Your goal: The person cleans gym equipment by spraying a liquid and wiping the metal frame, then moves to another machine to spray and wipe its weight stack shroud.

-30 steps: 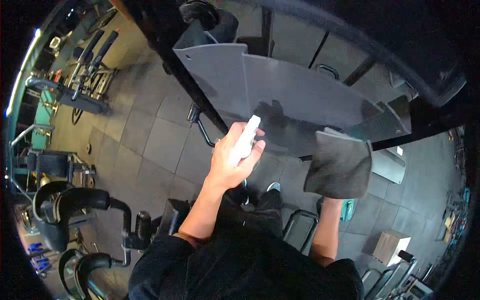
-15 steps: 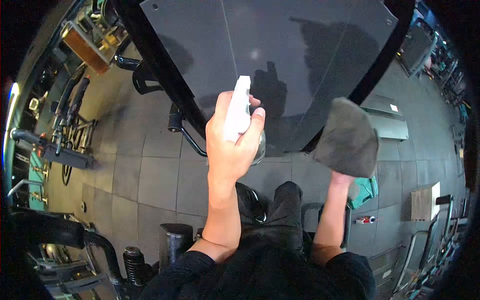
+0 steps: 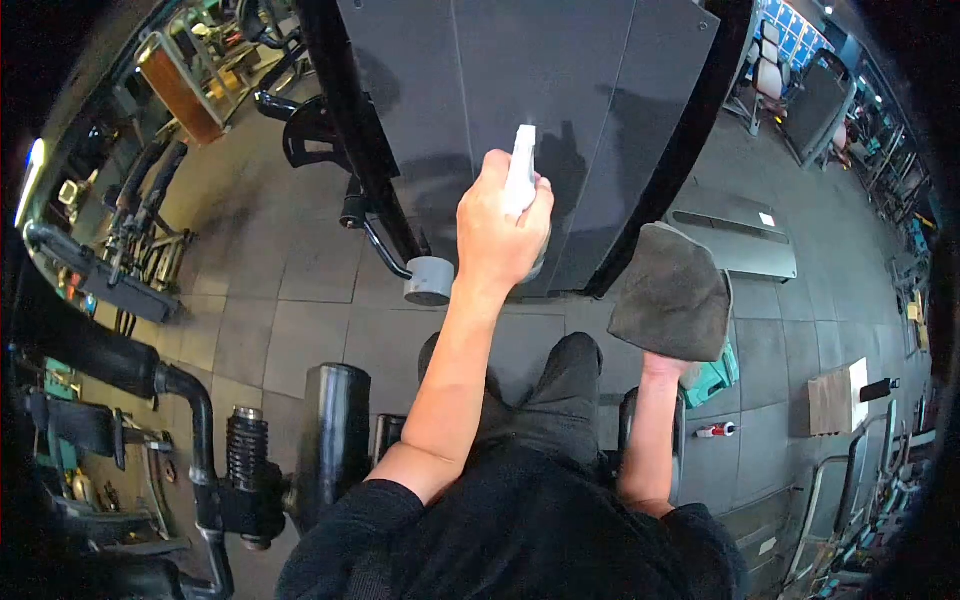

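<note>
My left hand (image 3: 497, 236) is closed around the neck of a spray bottle with a white trigger head (image 3: 521, 172). The nozzle points away from me at a dark grey panel (image 3: 420, 110) framed by black posts, apparently without touching it. Most of the bottle's body is hidden behind my fingers. A grey cloth (image 3: 672, 292) is draped over my right hand (image 3: 664, 368), covering its fingers, and hangs to the right of the panel's lower edge. Shadows of the hand and bottle fall on the panel.
A black padded roller (image 3: 336, 415) and machine arm (image 3: 200, 420) stand close on my left. To the right are a grey machine cover (image 3: 735, 240), a green container (image 3: 714, 378), a red-and-white item (image 3: 715, 431) and a box (image 3: 838, 398) on the tiled floor (image 3: 770, 350).
My left hand has moved forward and right with the spray bottle. The cloth in my right hand has shifted slightly left and down. The camera view has also shifted.
</note>
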Demonstrator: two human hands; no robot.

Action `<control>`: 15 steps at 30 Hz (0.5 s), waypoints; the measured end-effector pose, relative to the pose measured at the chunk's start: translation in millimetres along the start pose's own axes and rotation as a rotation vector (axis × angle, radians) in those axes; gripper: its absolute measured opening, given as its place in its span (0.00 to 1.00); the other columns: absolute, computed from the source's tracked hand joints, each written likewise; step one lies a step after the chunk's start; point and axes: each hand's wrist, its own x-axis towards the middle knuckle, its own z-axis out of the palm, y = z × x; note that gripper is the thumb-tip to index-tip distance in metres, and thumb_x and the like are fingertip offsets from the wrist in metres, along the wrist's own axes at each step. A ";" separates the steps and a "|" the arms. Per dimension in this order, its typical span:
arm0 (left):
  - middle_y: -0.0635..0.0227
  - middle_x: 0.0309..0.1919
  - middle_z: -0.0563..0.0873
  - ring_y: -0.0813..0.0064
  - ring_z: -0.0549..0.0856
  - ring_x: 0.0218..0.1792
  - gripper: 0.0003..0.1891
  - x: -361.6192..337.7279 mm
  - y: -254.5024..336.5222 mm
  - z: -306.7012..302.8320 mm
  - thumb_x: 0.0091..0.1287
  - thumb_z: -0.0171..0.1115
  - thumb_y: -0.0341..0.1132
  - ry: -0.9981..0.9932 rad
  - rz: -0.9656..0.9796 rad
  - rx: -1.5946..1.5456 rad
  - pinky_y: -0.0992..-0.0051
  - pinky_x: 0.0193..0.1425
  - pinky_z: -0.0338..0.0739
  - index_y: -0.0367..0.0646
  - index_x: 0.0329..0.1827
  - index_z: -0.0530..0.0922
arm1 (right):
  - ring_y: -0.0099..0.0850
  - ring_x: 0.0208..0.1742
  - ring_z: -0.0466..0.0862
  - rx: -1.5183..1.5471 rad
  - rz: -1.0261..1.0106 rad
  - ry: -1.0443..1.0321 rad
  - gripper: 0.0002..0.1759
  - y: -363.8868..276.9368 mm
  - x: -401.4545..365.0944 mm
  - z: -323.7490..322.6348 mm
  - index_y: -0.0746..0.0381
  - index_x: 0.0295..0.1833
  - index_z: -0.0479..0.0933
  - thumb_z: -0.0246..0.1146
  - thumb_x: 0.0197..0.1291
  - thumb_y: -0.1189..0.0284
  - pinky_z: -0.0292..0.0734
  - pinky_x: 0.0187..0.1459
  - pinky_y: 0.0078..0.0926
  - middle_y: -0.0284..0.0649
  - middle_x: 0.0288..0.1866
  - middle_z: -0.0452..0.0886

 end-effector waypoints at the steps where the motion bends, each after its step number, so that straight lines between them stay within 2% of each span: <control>1: 0.52 0.30 0.87 0.47 0.90 0.36 0.09 0.6 2.0 1.3 0.69 0.70 0.32 -0.023 -0.016 0.027 0.58 0.41 0.82 0.40 0.43 0.76 | 0.49 0.84 0.67 0.001 0.007 -0.007 0.35 -1.0 0.5 -2.0 0.52 0.82 0.70 0.51 0.81 0.44 0.57 0.84 0.60 0.41 0.85 0.70; 3: 0.52 0.31 0.88 0.47 0.90 0.37 0.10 1.5 4.2 3.3 0.69 0.69 0.32 0.005 0.012 0.044 0.57 0.42 0.83 0.40 0.44 0.76 | 0.48 0.84 0.67 -0.085 0.008 -0.085 0.38 0.4 1.3 -8.7 0.51 0.84 0.66 0.49 0.79 0.40 0.59 0.84 0.58 0.39 0.86 0.68; 6: 0.51 0.32 0.88 0.46 0.91 0.38 0.10 5.8 2.6 4.4 0.69 0.69 0.32 0.074 0.070 0.055 0.55 0.43 0.83 0.40 0.46 0.76 | 0.48 0.83 0.68 0.039 0.076 -0.126 0.38 1.0 -3.1 -12.0 0.52 0.84 0.67 0.50 0.80 0.41 0.60 0.83 0.58 0.40 0.85 0.69; 10: 0.50 0.33 0.89 0.45 0.91 0.38 0.10 5.0 -2.3 -6.9 0.69 0.69 0.32 0.197 0.027 0.059 0.56 0.43 0.84 0.40 0.45 0.77 | 0.47 0.83 0.69 0.003 0.054 -0.054 0.37 2.5 -9.0 -13.3 0.52 0.83 0.68 0.50 0.80 0.42 0.61 0.83 0.58 0.40 0.84 0.70; 11: 0.60 0.32 0.90 0.70 0.90 0.32 0.07 6.4 -15.1 -9.5 0.69 0.71 0.30 0.234 0.044 0.135 0.69 0.40 0.82 0.40 0.42 0.80 | 0.47 0.83 0.69 0.009 0.063 -0.074 0.36 1.8 -9.1 -15.9 0.52 0.83 0.68 0.50 0.80 0.43 0.61 0.83 0.57 0.40 0.84 0.71; 13: 0.60 0.31 0.90 0.68 0.91 0.32 0.07 8.5 -24.4 -17.2 0.69 0.71 0.30 0.193 0.076 0.156 0.69 0.40 0.82 0.40 0.42 0.80 | 0.47 0.83 0.69 0.017 0.071 -0.103 0.36 5.2 -4.3 -15.0 0.52 0.83 0.69 0.50 0.81 0.43 0.61 0.83 0.57 0.40 0.84 0.71; 15: 0.60 0.32 0.90 0.68 0.91 0.33 0.07 4.3 -26.1 -19.5 0.69 0.71 0.30 0.143 0.089 0.174 0.68 0.40 0.82 0.41 0.44 0.81 | 0.47 0.82 0.70 0.044 0.072 -0.401 0.36 13.3 2.8 -10.6 0.52 0.82 0.69 0.51 0.80 0.43 0.63 0.82 0.56 0.40 0.84 0.71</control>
